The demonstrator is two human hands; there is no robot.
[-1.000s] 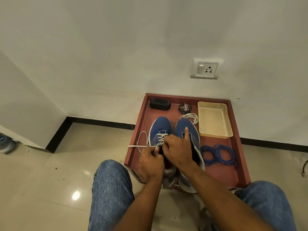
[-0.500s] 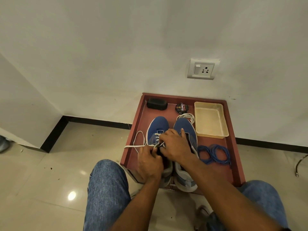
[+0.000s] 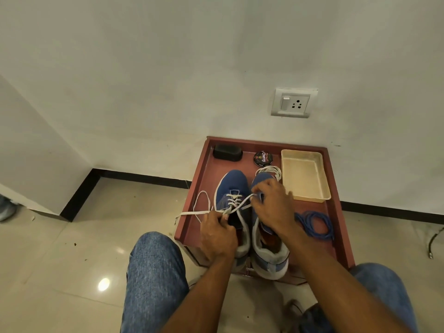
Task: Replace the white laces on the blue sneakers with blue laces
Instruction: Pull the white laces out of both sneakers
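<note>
Two blue sneakers (image 3: pixel 249 212) stand side by side, toes to the wall, in a low red-brown tray (image 3: pixel 192 227) on the floor; this head view is the only one there is. The left sneaker (image 3: pixel 231 186) is partly unthreaded, with white lace (image 3: pixel 234 200) crossing its lower eyelets. The left hand (image 3: pixel 217 233) grips one run of that lace at the tongue, its loose end trailing over the tray's left wall. The right hand (image 3: pixel 272 207) pinches the other run and draws it up and to the right, over the right sneaker (image 3: pixel 271 258), which looks already stripped. A coil of removed lace (image 3: pixel 270 169) lies at its toe. The blue laces (image 3: pixel 314 223) lie in a loose heap on the tray floor to the right, untouched, just below a cream plastic tub (image 3: pixel 304 179).

The risks, as I judge them: a hard pull on one run could snag the lace at an eyelet and drag the sneaker forward rather than freeing it, since neither hand pins the shoe down. The heels already overhang the near edge of the tray, so a sharp tug might tip a shoe off. The trailing end could catch on the tray wall. The heaped blue laces may tangle when lifted. A polish tin (image 3: pixel 263 157) and a black brush (image 3: pixel 227 152) sit clear at the back.
</note>
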